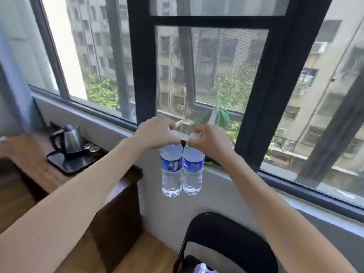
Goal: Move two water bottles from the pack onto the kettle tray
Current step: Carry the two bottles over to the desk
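Fingers point(173, 126) of both hands pinch caps | two bottles point(182, 170) upright, side by side

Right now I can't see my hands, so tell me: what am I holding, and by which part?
Two water bottles, one per hand, gripped at the caps: left hand, right hand.

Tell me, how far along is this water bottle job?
Done: two bottles are out of the pack. In hand: left hand and right hand hold them by the tops, in mid-air. Left: setting both on the black tray beside the kettle.
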Tool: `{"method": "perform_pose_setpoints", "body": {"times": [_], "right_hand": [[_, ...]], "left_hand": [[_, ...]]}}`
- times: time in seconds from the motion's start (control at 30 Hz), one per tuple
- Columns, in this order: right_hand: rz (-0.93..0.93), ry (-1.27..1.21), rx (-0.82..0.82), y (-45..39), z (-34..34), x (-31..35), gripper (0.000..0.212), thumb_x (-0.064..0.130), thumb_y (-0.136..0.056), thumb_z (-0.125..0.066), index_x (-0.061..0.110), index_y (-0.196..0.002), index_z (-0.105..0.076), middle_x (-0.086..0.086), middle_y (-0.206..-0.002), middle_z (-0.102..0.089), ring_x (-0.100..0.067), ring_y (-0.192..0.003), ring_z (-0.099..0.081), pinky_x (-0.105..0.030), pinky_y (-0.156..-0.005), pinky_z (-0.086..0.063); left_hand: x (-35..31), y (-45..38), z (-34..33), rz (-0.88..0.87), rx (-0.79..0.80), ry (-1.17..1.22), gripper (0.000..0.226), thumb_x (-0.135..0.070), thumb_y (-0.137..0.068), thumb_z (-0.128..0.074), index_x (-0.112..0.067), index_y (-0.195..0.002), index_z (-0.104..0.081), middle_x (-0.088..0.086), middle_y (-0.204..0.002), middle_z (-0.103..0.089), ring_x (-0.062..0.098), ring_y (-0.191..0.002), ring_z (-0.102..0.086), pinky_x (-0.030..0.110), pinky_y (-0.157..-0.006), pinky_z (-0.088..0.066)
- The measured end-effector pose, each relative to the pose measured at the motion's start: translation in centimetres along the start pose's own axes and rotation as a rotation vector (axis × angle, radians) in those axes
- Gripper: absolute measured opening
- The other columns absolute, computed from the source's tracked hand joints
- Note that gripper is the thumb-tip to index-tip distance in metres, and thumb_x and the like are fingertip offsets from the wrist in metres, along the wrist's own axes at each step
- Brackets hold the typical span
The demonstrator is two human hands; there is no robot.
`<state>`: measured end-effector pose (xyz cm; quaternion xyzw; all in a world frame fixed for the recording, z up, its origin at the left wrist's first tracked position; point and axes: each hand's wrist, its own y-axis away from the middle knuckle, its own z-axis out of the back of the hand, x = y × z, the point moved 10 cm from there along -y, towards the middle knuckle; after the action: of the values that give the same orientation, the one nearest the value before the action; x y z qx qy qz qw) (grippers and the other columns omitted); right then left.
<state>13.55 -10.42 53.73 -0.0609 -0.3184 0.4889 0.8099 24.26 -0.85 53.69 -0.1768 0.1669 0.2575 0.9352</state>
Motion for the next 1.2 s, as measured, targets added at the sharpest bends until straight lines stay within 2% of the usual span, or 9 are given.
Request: {"method": "perform_pose_setpoints", "body": {"times": [0.17,0.3,0.4,0.53,0.6,0.77,1.0,1.13,1.2], "right_hand": [[0.199,-0.075,0.102,-2.8,-9.8,13.5,0.024,0.025,-0.070,-0.065,0.001,-0.073,-0.064,-0.013,-0.060,-0.054,-0.020,-0.057,-0.040,-0.029,-0.047,-0.028],[0.324,-0.179,0.164,-3.2,-17.1,25.3,0.022,0.027,-0.068,-0.066,0.009,-0.060,-0.056,-0.001,-0.051,-0.047,-0.020,-0.051,-0.041,-0.027,-0.042,-0.027],[0.392,-0.262,0.211,-2.9,-22.3,33.7,0.023,0.025,-0.068,-0.066,0.009,-0.057,-0.053,-0.002,-0.052,-0.048,-0.020,-0.053,-0.043,-0.027,-0.044,-0.027],[0.470,-0.340,0.263,-2.1,-28.5,43.9,0.024,0.025,-0.070,-0.061,0.018,-0.052,-0.047,0.003,-0.051,-0.045,-0.020,-0.054,-0.044,-0.028,-0.047,-0.030],[0.498,-0.370,0.296,-2.1,-31.2,48.2,0.029,0.025,-0.069,-0.062,0.022,-0.049,-0.041,0.002,-0.050,-0.044,-0.021,-0.055,-0.044,-0.027,-0.044,-0.027],[0.544,-0.356,0.349,-3.2,-37.1,56.2,0.023,0.026,-0.069,-0.061,0.015,-0.056,-0.046,-0.002,-0.056,-0.048,-0.026,-0.059,-0.047,-0.027,-0.046,-0.027],[0.617,-0.330,0.395,-8.1,-45.0,64.1,0.020,0.028,-0.069,-0.061,0.012,-0.078,-0.067,-0.006,-0.071,-0.064,-0.028,-0.071,-0.057,-0.024,-0.050,-0.035],[0.657,-0.349,0.398,-12.7,-49.6,67.9,0.016,0.026,-0.069,-0.060,0.011,-0.065,-0.055,0.001,-0.055,-0.049,-0.027,-0.062,-0.048,-0.024,-0.046,-0.030],[0.697,-0.351,0.399,-15.3,-51.8,70.1,0.019,0.027,-0.069,-0.059,0.009,-0.065,-0.056,-0.004,-0.057,-0.052,-0.029,-0.061,-0.049,-0.025,-0.047,-0.032]], "left_hand": [[13.3,6.6,7.8,0.205,-0.095,-0.078,0.021,-0.040,-0.062,-0.063,-0.021,-0.069,-0.057,-0.007,-0.067,-0.057,0.014,-0.065,-0.051,0.027,-0.051,-0.030],[23.2,13.5,14.6,0.355,-0.154,-0.166,0.018,-0.039,-0.062,-0.060,-0.023,-0.069,-0.059,-0.009,-0.069,-0.056,0.011,-0.064,-0.050,0.026,-0.049,-0.029],[30.0,18.5,19.1,0.454,-0.200,-0.230,0.012,-0.032,-0.066,-0.063,-0.022,-0.067,-0.058,-0.004,-0.065,-0.058,0.018,-0.063,-0.053,0.028,-0.049,-0.032],[38.1,24.3,24.1,0.585,-0.253,-0.273,0.014,-0.029,-0.068,-0.065,-0.023,-0.064,-0.053,-0.006,-0.061,-0.054,0.008,-0.057,-0.046,0.027,-0.047,-0.026],[41.8,26.8,26.4,0.658,-0.299,-0.277,0.013,-0.027,-0.068,-0.063,-0.021,-0.063,-0.053,-0.005,-0.060,-0.054,0.012,-0.056,-0.047,0.027,-0.046,-0.027],[49.3,30.3,30.3,0.748,-0.329,-0.326,0.012,-0.028,-0.066,-0.064,-0.018,-0.071,-0.060,0.001,-0.064,-0.059,0.025,-0.067,-0.055,0.027,-0.050,-0.033],[60.0,30.1,33.7,0.840,-0.349,-0.258,0.009,-0.028,-0.065,-0.063,-0.022,-0.071,-0.061,-0.003,-0.073,-0.063,0.020,-0.069,-0.055,0.027,-0.054,-0.037],[66.5,28.0,35.2,0.878,-0.345,-0.274,0.012,-0.030,-0.064,-0.063,-0.021,-0.073,-0.062,-0.004,-0.067,-0.061,0.014,-0.058,-0.050,0.026,-0.049,-0.034],[69.7,26.7,36.3,0.902,-0.352,-0.284,0.012,-0.031,-0.064,-0.062,-0.022,-0.071,-0.061,-0.005,-0.061,-0.057,0.012,-0.053,-0.047,0.025,-0.048,-0.031]]}}
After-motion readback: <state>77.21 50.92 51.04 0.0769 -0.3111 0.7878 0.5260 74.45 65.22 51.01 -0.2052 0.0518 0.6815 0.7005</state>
